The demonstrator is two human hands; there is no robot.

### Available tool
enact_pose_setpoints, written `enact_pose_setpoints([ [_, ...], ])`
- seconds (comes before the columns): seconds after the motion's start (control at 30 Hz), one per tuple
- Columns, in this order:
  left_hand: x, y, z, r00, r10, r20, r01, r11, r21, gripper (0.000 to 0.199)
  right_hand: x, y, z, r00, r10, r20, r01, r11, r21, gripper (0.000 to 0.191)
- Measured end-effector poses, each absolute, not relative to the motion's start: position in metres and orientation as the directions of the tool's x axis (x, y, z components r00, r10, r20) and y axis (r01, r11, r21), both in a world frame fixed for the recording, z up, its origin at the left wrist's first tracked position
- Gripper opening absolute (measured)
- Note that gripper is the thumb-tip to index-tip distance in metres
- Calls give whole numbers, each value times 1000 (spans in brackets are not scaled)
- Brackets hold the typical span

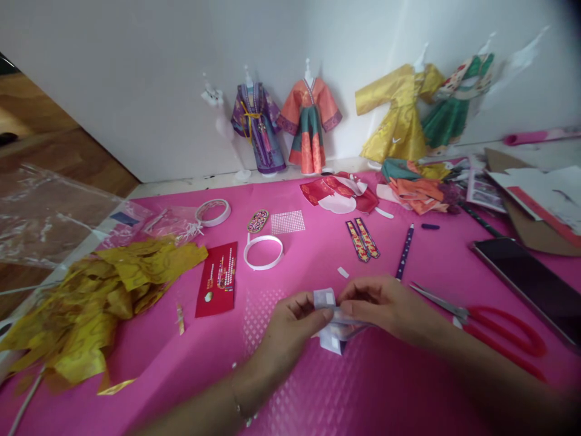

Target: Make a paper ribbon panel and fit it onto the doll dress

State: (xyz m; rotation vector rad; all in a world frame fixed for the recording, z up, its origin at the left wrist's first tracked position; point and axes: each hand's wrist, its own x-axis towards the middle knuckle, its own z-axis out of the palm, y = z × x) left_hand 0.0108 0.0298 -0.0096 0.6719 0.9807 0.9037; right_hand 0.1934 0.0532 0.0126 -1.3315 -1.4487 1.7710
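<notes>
Near the front centre of the pink table cover (181, 363), both hands pinch a small piece of pale fabric (345, 330) with whitish patches at its upper and lower ends. My left hand (295, 324) holds its left side between thumb and fingers. From the right, my right hand (385, 306) grips its upper right part, fingertips close to the left thumb. The underside of the fabric and some fingertips are hidden. Red-handled scissors (494, 333) lie just right of my right hand, blades partly apart. A small white scrap (344, 272) lies beyond the hands.
Yellow fabric (122, 272) is heaped at left. A red card (218, 278), white tape rings (263, 252), two patterned strips (362, 240) and a pencil (405, 251) lie ahead. A phone (531, 284) is at right. Dressed doll forms (311, 127) stand along the wall.
</notes>
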Motion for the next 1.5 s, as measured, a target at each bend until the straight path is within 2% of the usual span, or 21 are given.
enact_pose_setpoints([
  [0.13,11,30,-8,266,874,-408,-298,477,827,25,192,52,14,-406,819,-404,188,-358,-915,21],
  [0.27,12,30,-7,267,870,-414,-289,482,827,27,192,52,12,-421,826,-375,188,-325,-927,16],
  [0.83,12,29,-4,415,840,-349,-277,482,831,31,190,51,3,-366,865,-344,105,-329,-939,18],
  [0.97,11,30,-5,373,851,-370,-260,479,838,29,189,49,4,-409,834,-370,81,-370,-925,24],
  [1.17,9,31,-12,318,859,-401,-286,491,823,32,189,52,8,-490,802,-343,93,-343,-935,30],
  [1.3,9,31,-11,264,849,-458,-285,522,804,30,195,55,3,-583,732,-352,94,-369,-925,33],
  [1.5,11,32,-3,306,841,-445,-359,535,765,28,206,62,5,-640,654,-403,173,-388,-905,31],
])
